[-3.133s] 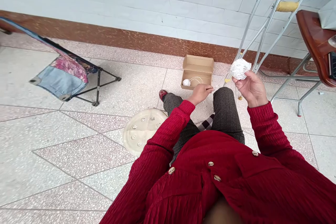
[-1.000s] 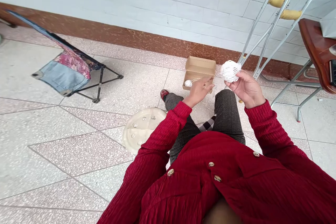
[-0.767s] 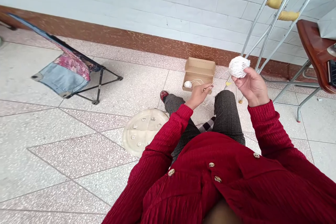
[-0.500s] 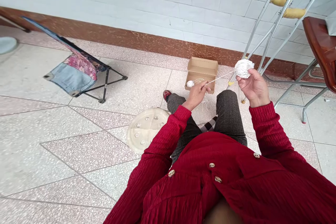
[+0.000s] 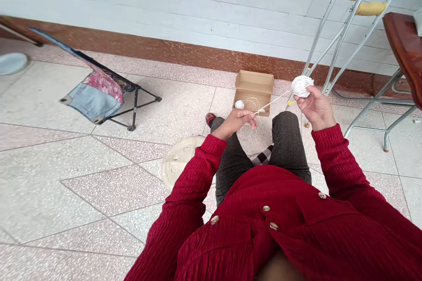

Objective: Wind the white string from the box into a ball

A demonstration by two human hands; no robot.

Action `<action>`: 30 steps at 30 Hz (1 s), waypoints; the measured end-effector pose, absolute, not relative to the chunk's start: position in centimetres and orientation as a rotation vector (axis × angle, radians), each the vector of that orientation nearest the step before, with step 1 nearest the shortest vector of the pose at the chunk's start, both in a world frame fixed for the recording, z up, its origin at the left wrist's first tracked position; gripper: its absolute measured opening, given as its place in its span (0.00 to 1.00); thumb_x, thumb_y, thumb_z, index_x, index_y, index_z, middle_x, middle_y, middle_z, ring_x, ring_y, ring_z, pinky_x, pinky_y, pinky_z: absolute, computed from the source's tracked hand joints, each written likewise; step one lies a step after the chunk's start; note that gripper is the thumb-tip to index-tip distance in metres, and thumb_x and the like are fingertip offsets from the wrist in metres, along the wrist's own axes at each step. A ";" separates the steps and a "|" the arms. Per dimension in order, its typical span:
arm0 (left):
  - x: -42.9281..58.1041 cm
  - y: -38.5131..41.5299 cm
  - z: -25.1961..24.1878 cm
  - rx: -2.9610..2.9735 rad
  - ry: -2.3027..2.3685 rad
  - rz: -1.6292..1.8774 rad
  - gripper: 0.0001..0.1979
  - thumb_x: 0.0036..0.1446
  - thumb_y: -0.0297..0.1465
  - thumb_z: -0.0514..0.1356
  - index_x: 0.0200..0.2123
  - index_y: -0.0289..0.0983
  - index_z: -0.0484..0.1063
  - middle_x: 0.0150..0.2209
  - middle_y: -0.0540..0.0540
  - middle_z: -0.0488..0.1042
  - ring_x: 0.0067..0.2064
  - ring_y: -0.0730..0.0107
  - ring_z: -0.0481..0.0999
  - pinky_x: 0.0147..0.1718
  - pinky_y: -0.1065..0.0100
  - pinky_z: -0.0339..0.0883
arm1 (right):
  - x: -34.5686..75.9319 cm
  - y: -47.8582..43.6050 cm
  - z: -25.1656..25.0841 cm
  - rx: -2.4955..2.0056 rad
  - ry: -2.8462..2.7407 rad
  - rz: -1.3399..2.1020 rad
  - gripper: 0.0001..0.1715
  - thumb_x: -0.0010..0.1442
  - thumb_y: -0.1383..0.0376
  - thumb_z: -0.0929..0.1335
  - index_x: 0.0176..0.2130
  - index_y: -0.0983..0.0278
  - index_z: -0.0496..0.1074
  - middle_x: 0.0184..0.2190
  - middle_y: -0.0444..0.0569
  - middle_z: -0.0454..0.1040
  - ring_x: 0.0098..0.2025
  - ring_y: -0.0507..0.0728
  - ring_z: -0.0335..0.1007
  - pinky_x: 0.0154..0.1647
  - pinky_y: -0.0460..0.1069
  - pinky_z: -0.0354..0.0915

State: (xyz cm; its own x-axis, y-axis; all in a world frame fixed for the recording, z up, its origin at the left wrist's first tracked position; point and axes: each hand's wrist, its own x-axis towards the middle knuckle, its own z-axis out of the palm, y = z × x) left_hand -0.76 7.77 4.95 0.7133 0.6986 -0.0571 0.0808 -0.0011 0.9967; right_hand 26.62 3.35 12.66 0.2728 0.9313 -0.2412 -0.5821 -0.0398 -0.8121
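My right hand (image 5: 314, 104) is closed around the underside of a white ball of yarn (image 5: 301, 86), held up at the right. A taut strand of yarn (image 5: 277, 99) runs from the ball down to my left hand (image 5: 237, 122), whose fingers are pinched on it. Loose yarn ends dangle below the left fingers. Just beyond that hand, an open cardboard box (image 5: 253, 82) sits on the floor with its lid raised. Inside it lies a smaller white yarn ball (image 5: 239, 104), with loops of yarn beside it.
A folding chair (image 5: 99, 96) stands at the left. Metal crutches (image 5: 336, 48) with yellow grips lean on the wall, next to a brown seat (image 5: 400, 48) with metal legs. A round pale lid-like disc (image 5: 171, 164) lies by my left leg.
My left hand has moved left and down, drawing a longer length of yarn from the ball. My right hand with the yarn ball has shifted slightly left.
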 end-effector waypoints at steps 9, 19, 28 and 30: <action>2.1 5.7 5.2 1.523 0.670 0.562 0.17 0.58 0.45 0.65 0.28 0.36 0.79 0.27 0.45 0.80 0.32 0.66 0.78 0.42 0.63 0.72 | 23.9 3.5 13.9 -1.020 -0.624 1.339 0.15 0.48 0.67 0.77 0.37 0.61 0.75 0.33 0.43 0.80 0.30 0.51 0.75 0.24 0.43 0.73; 1.7 2.6 7.4 1.334 0.618 0.655 0.15 0.63 0.41 0.61 0.32 0.37 0.81 0.41 0.41 0.83 0.54 0.58 0.79 0.59 0.56 0.68 | 25.0 5.3 11.5 -1.069 -0.445 1.281 0.11 0.50 0.68 0.75 0.35 0.61 0.74 0.30 0.41 0.79 0.26 0.48 0.73 0.20 0.40 0.70; 1.2 3.9 3.4 1.413 0.947 0.659 0.15 0.59 0.36 0.59 0.24 0.36 0.78 0.31 0.46 0.82 0.44 0.62 0.80 0.50 0.64 0.70 | 23.9 4.4 13.2 -1.015 -0.604 1.325 0.13 0.50 0.64 0.77 0.36 0.61 0.74 0.33 0.42 0.79 0.29 0.49 0.74 0.25 0.42 0.72; 1.3 4.6 2.7 1.461 1.042 0.614 0.13 0.57 0.34 0.58 0.25 0.36 0.78 0.29 0.47 0.81 0.39 0.65 0.79 0.44 0.67 0.70 | 23.2 3.7 14.1 -1.006 -0.691 1.332 0.15 0.49 0.63 0.77 0.38 0.61 0.76 0.35 0.43 0.79 0.30 0.50 0.74 0.26 0.44 0.73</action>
